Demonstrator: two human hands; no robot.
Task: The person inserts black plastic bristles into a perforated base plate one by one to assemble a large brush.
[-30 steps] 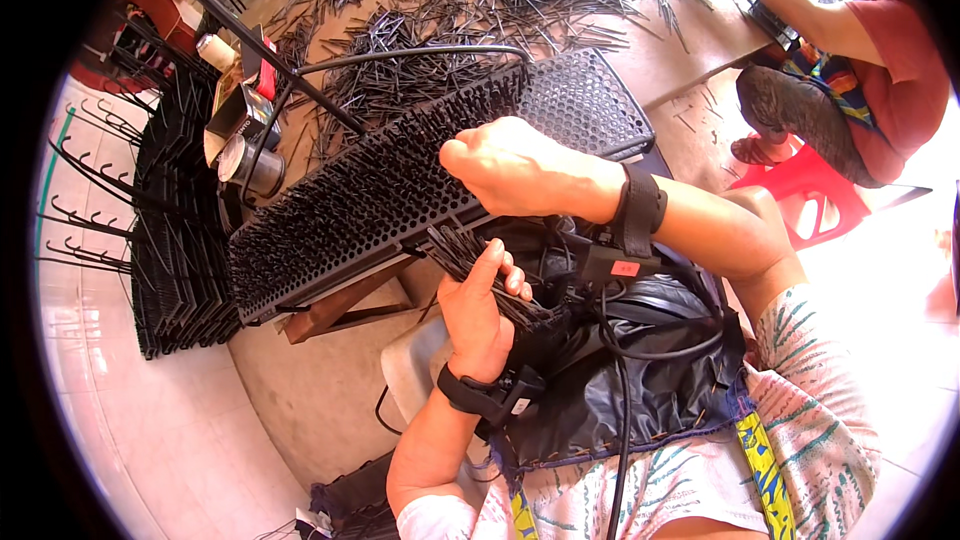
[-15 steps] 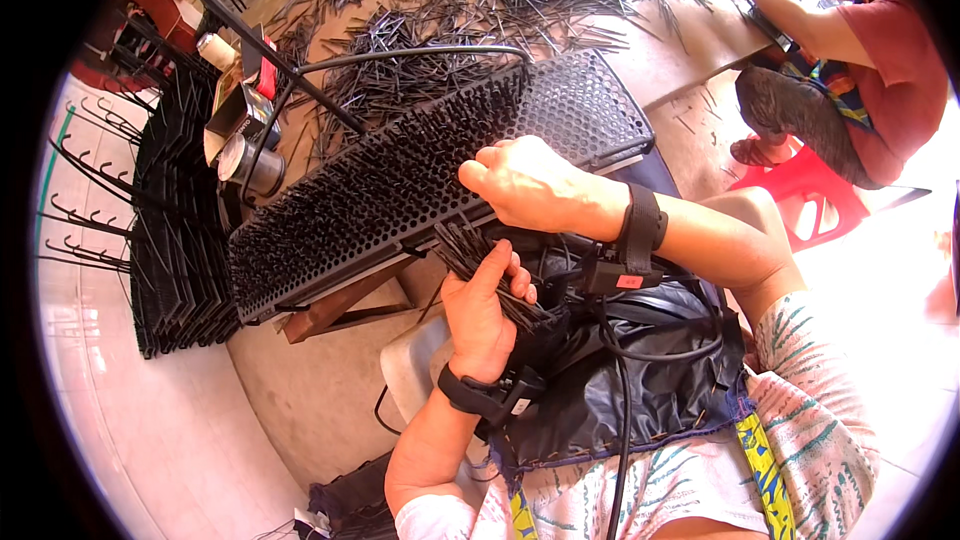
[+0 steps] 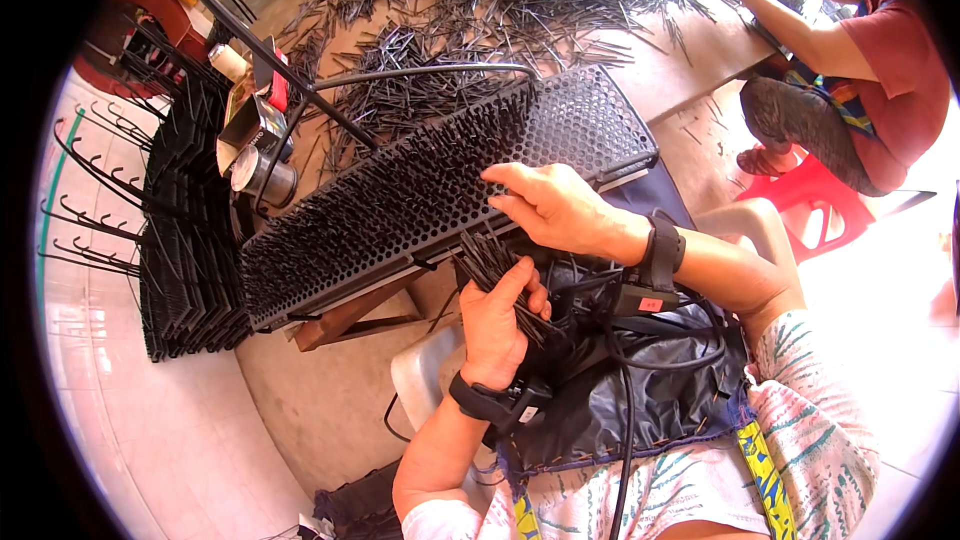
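Note:
A long black perforated board [image 3: 592, 120] lies slanted in front of me. Short black sticks stand upright in most of its holes, while the holes at its right end and along its near edge are bare. My left hand [image 3: 495, 330] is closed round a bundle of thin black sticks [image 3: 483, 258], just below the board's near edge. Over that edge hovers my right hand [image 3: 568, 210], its thumb and forefinger apart beside the standing sticks. I see nothing between those fingertips. Its other fingers are partly hidden behind the hand.
Loose black sticks [image 3: 420, 70] are heaped on the table behind the board. A curved metal bar [image 3: 430, 72] arches over it. Stacked black boards with hooks [image 3: 190, 270] stand left, near a metal can [image 3: 262, 176]. A person [image 3: 890, 70] sits at right by a red stool [image 3: 815, 210].
My right hand's thumb and forefinger have parted from a closed pinch, and the hand sits slightly lower. The whole view has shifted a little. My left hand keeps its bundle.

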